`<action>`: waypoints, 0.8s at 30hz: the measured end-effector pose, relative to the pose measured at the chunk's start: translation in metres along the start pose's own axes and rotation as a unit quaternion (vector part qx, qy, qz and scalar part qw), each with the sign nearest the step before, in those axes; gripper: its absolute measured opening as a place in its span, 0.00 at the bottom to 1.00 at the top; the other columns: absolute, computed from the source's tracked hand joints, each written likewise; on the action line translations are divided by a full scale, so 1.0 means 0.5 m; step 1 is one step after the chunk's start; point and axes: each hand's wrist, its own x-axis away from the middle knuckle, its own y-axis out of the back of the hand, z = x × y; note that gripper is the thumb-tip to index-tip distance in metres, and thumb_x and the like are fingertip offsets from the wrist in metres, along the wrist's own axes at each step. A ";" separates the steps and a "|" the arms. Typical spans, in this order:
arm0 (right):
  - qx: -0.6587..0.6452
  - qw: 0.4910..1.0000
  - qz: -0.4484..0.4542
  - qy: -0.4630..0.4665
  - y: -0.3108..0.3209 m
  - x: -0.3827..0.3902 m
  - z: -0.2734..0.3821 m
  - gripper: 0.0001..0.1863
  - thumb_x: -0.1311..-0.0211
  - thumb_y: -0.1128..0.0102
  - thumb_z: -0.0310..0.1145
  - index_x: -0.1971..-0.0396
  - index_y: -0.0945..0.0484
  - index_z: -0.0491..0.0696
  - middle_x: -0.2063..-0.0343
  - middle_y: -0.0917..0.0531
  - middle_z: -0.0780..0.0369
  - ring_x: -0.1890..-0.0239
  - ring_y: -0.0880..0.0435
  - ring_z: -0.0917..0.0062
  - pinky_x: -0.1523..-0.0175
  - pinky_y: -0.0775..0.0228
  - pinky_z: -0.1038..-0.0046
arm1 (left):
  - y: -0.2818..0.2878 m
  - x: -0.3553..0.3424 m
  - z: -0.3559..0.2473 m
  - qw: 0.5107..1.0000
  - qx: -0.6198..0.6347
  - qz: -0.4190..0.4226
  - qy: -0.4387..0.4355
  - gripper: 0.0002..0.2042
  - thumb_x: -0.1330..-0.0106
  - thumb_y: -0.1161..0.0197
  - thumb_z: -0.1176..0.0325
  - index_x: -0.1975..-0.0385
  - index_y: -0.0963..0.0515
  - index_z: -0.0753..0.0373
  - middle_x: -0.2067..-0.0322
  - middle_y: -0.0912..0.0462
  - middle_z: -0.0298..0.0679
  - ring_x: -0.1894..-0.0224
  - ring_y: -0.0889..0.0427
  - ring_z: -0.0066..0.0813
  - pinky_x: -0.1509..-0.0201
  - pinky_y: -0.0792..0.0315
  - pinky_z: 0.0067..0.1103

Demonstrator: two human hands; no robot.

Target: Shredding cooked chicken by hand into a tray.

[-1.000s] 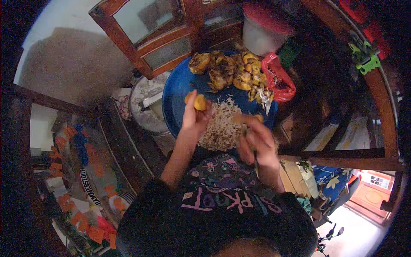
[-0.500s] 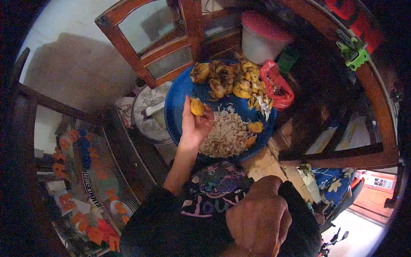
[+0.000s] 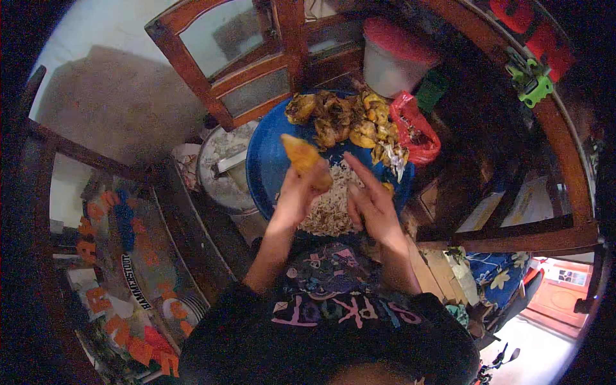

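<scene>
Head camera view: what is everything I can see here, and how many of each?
Tray: one, blue, round, on the lap, centre.
Yellow pieces: a heap, yellow-brown, far side of the tray.
Shreds: one pile, pale, near side of the tray.
Red bag: one, at the tray's right rim.
Pot: one, grey metal, left of the tray.
Tub: one, white with a red lid, beyond the tray.
Window frame: one, brown wood, top.
Left hand: holds up one yellow piece.
Right hand: open, fingers spread, over the shreds.
</scene>
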 end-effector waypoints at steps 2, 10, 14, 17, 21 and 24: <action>-0.141 0.985 0.045 -0.091 0.018 -0.007 -0.061 0.26 0.39 0.55 0.32 0.41 0.45 0.49 0.88 0.33 0.66 0.89 0.38 0.85 0.86 0.46 0.83 | -0.002 0.005 0.002 0.991 -0.132 0.002 -0.031 0.18 0.47 0.37 0.65 0.60 0.35 0.62 0.66 0.26 0.36 0.65 0.25 0.21 0.66 0.29 0.18; -0.293 0.933 0.004 -0.208 0.044 0.009 -0.194 0.25 0.40 0.52 0.36 0.43 0.42 0.46 0.89 0.32 0.65 0.92 0.38 0.82 0.90 0.48 0.81 | 0.002 0.013 0.021 0.935 -0.330 0.112 -0.062 0.25 0.51 0.35 0.77 0.53 0.38 0.66 0.64 0.24 0.39 0.62 0.24 0.24 0.62 0.28 0.19; -0.301 0.929 0.000 -0.215 0.030 0.005 -0.192 0.14 0.36 0.61 0.33 0.51 0.39 0.46 0.95 0.42 0.67 0.96 0.43 0.82 0.91 0.50 0.81 | 0.048 -0.001 0.062 0.914 -0.362 0.139 -0.118 0.27 0.52 0.34 0.73 0.51 0.35 0.67 0.60 0.25 0.43 0.59 0.25 0.30 0.57 0.30 0.24; -0.239 0.949 -0.011 -0.207 0.020 0.002 -0.209 0.11 0.36 0.59 0.35 0.57 0.36 0.47 0.94 0.41 0.68 0.96 0.43 0.84 0.92 0.50 0.82 | 0.034 0.004 0.060 0.854 -0.484 0.118 -0.152 0.25 0.52 0.35 0.69 0.53 0.32 0.68 0.61 0.24 0.48 0.59 0.23 0.37 0.57 0.30 0.26; -0.184 0.953 -0.064 -0.231 0.011 -0.004 -0.278 0.09 0.36 0.57 0.38 0.63 0.35 0.49 0.93 0.41 0.71 0.95 0.42 0.86 0.92 0.51 0.83 | 0.031 0.005 0.069 0.785 -0.596 0.099 -0.140 0.22 0.50 0.40 0.66 0.55 0.30 0.68 0.69 0.22 0.53 0.67 0.21 0.45 0.64 0.28 0.27; -0.172 0.955 -0.075 -0.230 0.009 0.004 -0.291 0.08 0.37 0.56 0.38 0.64 0.34 0.50 0.92 0.40 0.71 0.95 0.43 0.87 0.92 0.51 0.84 | 0.035 0.011 0.057 0.812 -0.558 0.132 -0.114 0.19 0.49 0.43 0.66 0.57 0.28 0.68 0.72 0.22 0.54 0.70 0.21 0.45 0.67 0.28 0.28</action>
